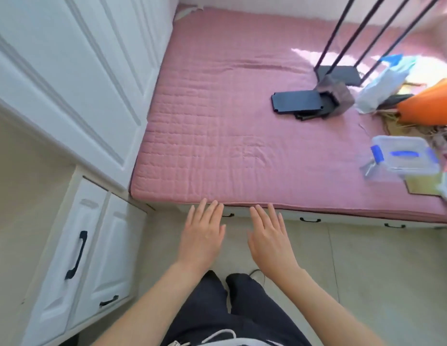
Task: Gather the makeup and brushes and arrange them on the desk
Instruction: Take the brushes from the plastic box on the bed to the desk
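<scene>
Whether any makeup or brushes lie in the blurred clutter on the right side of the bed cannot be told. There a clear plastic storage box with blue clips [402,156] sits near the mattress edge, with a white plastic bag [382,83] and an orange cone-shaped thing [427,103] behind it. Farther left on the pink quilted bed cover [217,121] a flat black rectangular plate [296,101] lies beside a brown block [336,96], from which thin black rods [342,46] slant upward. The left hand [202,236] and right hand [270,240] hover side by side, palms down, just in front of the bed's near edge, fingers straight and slightly spread, holding nothing. Below them are dark trousers [217,308] and a beige tiled floor [367,270]. At left stands a white panelled cabinet with black handles [77,255]
</scene>
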A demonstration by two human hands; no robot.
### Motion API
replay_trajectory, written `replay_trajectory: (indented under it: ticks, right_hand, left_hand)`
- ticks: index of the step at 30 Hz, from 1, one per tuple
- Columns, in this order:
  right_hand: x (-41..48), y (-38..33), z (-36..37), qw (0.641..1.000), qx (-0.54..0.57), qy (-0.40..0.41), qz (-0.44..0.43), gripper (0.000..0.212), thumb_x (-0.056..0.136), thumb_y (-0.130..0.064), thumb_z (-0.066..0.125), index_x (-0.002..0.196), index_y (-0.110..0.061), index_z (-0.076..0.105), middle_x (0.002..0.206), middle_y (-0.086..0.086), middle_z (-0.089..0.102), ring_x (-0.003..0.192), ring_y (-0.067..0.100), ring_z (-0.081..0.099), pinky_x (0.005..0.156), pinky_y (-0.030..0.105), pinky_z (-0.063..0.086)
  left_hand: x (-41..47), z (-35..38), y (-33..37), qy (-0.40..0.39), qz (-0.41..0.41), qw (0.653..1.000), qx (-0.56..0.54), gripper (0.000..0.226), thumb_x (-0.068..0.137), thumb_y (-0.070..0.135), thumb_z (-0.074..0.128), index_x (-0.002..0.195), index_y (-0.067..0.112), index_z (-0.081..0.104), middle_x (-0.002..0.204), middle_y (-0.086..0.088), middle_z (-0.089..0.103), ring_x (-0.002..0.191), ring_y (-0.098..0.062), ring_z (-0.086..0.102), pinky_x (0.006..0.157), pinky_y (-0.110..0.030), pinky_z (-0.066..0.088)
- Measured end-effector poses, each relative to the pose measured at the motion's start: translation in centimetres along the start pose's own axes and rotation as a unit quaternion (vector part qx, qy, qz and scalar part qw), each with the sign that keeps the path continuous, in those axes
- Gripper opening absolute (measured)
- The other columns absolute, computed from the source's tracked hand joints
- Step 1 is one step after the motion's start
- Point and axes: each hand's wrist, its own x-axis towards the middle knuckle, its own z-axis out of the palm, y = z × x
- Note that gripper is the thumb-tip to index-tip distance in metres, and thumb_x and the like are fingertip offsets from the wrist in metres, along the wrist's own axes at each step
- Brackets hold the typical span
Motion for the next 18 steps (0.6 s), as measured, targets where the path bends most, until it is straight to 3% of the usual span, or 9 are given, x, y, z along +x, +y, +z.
replay_trajectory:
  ticks: [13, 18]
  right_hand:
    - [-13.5, 19.6, -1.1, 0.966, 0.029, 0.054, 0.252, 0.057, 0.084, -0.027, 0.066, 0.134, -0.004, 0.049, 0.136, 0.012, 0.053, 0.133, 0.036, 0.041, 0.106, 0.049, 0.037]
    - [-18.0, 24.2, -1.0, 0.933, 0.061, 0.068, 0.349, 0.056, 0.088, -0.027, 0.062, 0.136, -0.003, 0.047, 0.138, 0.013, 0.051, 0.135, 0.036, 0.038, 0.108, 0.048, 0.034]
  left_hand:
    - [2.8, 5.9, 23.3, -0.038, 0.219, 0.975, -0.025, 0.048, 0.091, 0.031, 0.036, 0.127, 0.009, 0.059, 0.130, -0.005, 0.060, 0.127, -0.025, 0.051, 0.108, -0.046, 0.039]
    - [3.4, 7.8, 29.9, -0.050, 0.310, 0.949, -0.019, 0.040, 0.090, 0.023, 0.057, 0.128, 0.010, 0.058, 0.132, -0.005, 0.059, 0.128, -0.025, 0.049, 0.110, -0.044, 0.036]
